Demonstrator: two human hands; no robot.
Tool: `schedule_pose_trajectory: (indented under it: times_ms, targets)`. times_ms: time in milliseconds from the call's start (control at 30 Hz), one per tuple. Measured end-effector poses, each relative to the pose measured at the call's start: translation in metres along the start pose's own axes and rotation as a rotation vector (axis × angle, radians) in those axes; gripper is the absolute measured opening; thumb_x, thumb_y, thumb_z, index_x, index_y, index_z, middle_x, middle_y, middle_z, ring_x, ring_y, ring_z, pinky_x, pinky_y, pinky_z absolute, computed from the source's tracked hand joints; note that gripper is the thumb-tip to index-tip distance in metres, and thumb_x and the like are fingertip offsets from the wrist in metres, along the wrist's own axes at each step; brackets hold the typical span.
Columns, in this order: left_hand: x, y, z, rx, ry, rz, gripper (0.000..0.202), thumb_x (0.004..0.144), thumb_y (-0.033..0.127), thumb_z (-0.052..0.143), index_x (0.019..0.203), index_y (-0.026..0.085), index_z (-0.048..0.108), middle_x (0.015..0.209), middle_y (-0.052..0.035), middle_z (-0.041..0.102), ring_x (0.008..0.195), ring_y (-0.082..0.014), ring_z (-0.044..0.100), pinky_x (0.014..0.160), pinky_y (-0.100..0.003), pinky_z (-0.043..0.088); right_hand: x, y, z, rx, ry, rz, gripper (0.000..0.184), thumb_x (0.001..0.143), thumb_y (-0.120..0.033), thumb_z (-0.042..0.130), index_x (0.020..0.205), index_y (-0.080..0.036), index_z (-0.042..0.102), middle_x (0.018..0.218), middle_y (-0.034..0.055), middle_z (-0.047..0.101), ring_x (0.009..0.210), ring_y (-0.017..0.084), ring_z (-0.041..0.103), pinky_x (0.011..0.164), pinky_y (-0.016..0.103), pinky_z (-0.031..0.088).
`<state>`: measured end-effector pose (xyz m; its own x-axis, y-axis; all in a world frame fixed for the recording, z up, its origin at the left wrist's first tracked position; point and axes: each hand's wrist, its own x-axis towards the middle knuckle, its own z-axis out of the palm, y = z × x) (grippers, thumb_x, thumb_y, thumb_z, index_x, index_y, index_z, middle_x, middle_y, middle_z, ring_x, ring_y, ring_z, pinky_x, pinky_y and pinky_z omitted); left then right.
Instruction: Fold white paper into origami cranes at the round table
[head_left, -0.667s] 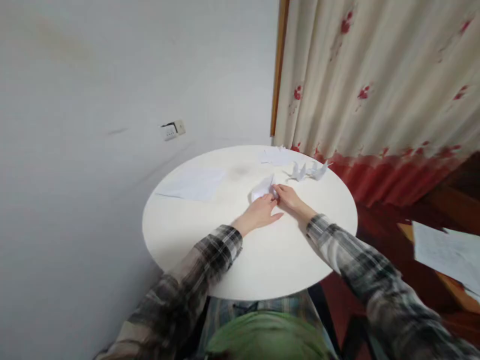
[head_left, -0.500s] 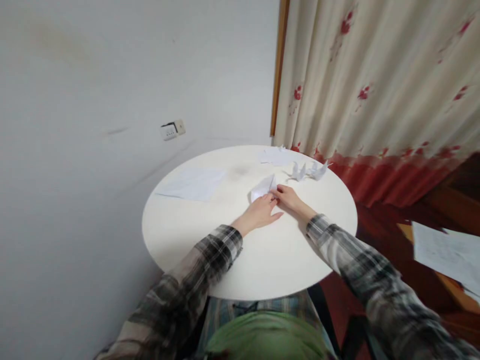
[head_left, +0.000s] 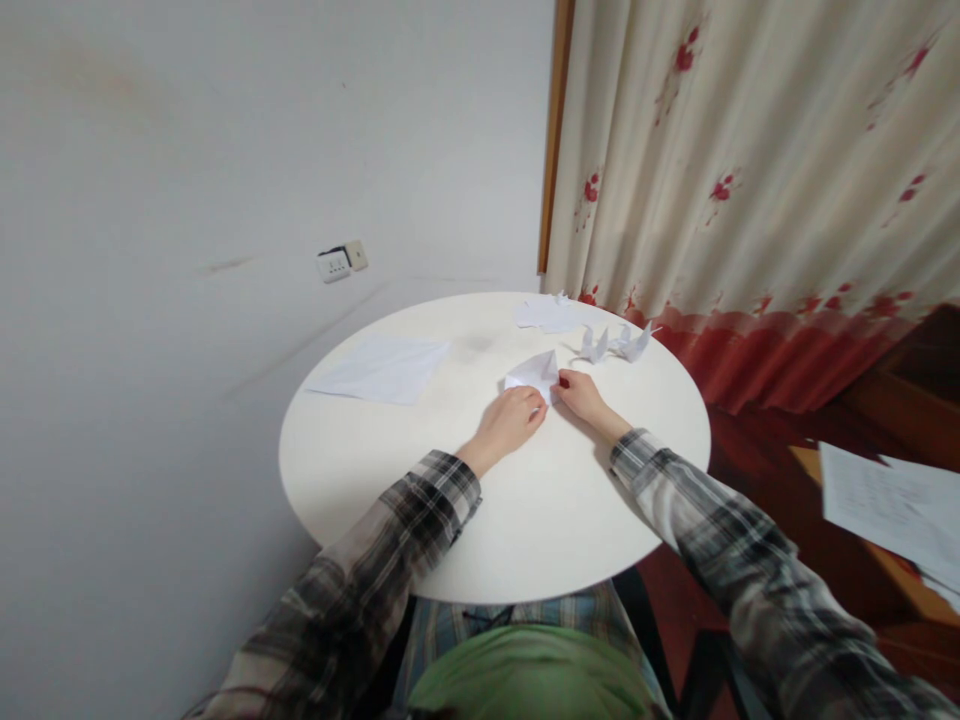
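While two plaid sleeves reach across a round white table, a folded white paper lies near its middle, between two bare hands. The right hand has thumb and fingers closed on the paper's right edge; the left hand curls over its near-left edge — whether pinching or only pressing, I cannot tell. Good handling here would likely mean the left hand steadying the paper against the tabletop while the right lines up its edge, with each crease pressed firmly. Counted: one folded paper under the hands; two pointed paper figures, side by side beyond the right hand; one smaller folded piece at the far rim, beside some flat paper; and, farther left, more white paper lying flat — one sheet or several, unclear.
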<state>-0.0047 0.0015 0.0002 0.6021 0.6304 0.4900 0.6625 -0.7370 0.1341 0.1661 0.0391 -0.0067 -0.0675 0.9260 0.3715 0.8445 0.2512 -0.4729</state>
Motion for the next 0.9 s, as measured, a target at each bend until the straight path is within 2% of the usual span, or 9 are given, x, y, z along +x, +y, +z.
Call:
schedule_pose_trajectory:
  times_ms: [67,133,200,267,333,467,533,700,900]
  targets:
    - [0.001,-0.004,-0.004,0.019,0.105,-0.13,0.017,0.084,0.022,0.04,0.085,0.018,0.057,0.09,-0.0052,0.059,0.091,-0.0172,0.052,0.084,-0.03,0.041,0.0,0.001,0.0,-0.004,0.007,0.012,0.009,0.07,-0.017,0.05,0.066,-0.015,0.057,0.066,0.0029,0.059,0.06,0.012,0.045,0.056,0.022,0.028]
    - [0.002,-0.01,-0.005,0.025,0.225,-0.298,0.012,0.08,0.02,0.046,0.089,0.017,0.053,0.092,-0.006,0.057,0.091,-0.0177,0.051,0.082,-0.029,0.041,-0.001,0.001,0.001,0.003,0.008,0.013,0.009,0.07,-0.017,0.05,0.066,-0.015,0.057,0.067,0.003,0.059,0.06,0.012,0.045,0.057,0.022,0.029]
    - [0.002,-0.019,-0.003,0.016,0.299,-0.431,0.021,0.076,0.022,0.052,0.096,0.014,0.05,0.095,-0.0074,0.056,0.091,-0.0181,0.051,0.08,-0.029,0.041,-0.001,0.002,0.002,0.012,0.007,0.006,0.008,0.07,-0.017,0.05,0.067,-0.015,0.057,0.068,0.0029,0.059,0.061,0.012,0.046,0.057,0.022,0.03]
    - [0.001,-0.029,0.0,-0.003,0.3,-0.527,0.032,0.074,0.026,0.057,0.102,0.012,0.048,0.095,-0.0084,0.056,0.089,-0.0184,0.052,0.08,-0.029,0.041,-0.002,0.002,0.002,0.021,0.005,0.006,0.008,0.07,-0.017,0.049,0.066,-0.015,0.056,0.067,0.0025,0.059,0.061,0.012,0.046,0.058,0.022,0.03]
    - [0.001,-0.036,0.003,-0.029,0.227,-0.597,0.035,0.073,0.034,0.059,0.099,0.013,0.049,0.088,-0.0068,0.058,0.085,-0.0187,0.053,0.077,-0.03,0.041,-0.002,0.002,0.003,0.031,0.008,0.009,0.009,0.07,-0.017,0.049,0.066,-0.016,0.056,0.067,0.0021,0.059,0.061,0.012,0.047,0.058,0.022,0.031]
    - [0.0,-0.04,0.003,-0.011,0.069,-0.605,0.029,0.072,0.046,0.057,0.074,0.017,0.055,0.079,-0.0056,0.059,0.08,-0.0187,0.054,0.072,-0.029,0.04,-0.002,0.001,0.002,0.05,0.009,0.009,0.008,0.07,-0.018,0.049,0.066,-0.015,0.056,0.066,0.0016,0.059,0.061,0.012,0.047,0.058,0.021,0.032]
    - [0.001,-0.038,0.001,0.02,0.018,-0.584,0.03,0.073,0.047,0.056,0.069,0.018,0.054,0.076,-0.0051,0.059,0.078,-0.0185,0.055,0.069,-0.028,0.04,-0.003,-0.001,0.001,0.048,-0.001,0.011,0.008,0.069,-0.019,0.051,0.066,-0.015,0.057,0.066,0.0013,0.059,0.061,0.012,0.047,0.058,0.021,0.032]
    - [0.0,-0.033,-0.001,0.055,-0.04,-0.56,0.029,0.072,0.047,0.056,0.065,0.019,0.053,0.073,-0.003,0.06,0.072,-0.0172,0.056,0.062,-0.027,0.038,-0.005,-0.003,0.001,0.12,-0.043,0.0,0.012,0.068,-0.022,0.055,0.076,-0.016,0.061,0.072,0.0012,0.061,0.063,0.011,0.05,0.059,0.021,0.033]
    - [-0.001,-0.031,0.0,0.051,-0.054,-0.558,0.024,0.072,0.044,0.056,0.069,0.02,0.053,0.072,-0.0011,0.061,0.068,-0.0158,0.055,0.058,-0.026,0.035,-0.005,-0.003,0.001,0.108,-0.049,-0.007,0.01,0.069,-0.023,0.056,0.072,-0.015,0.06,0.07,0.0013,0.06,0.062,0.011,0.048,0.059,0.021,0.033]
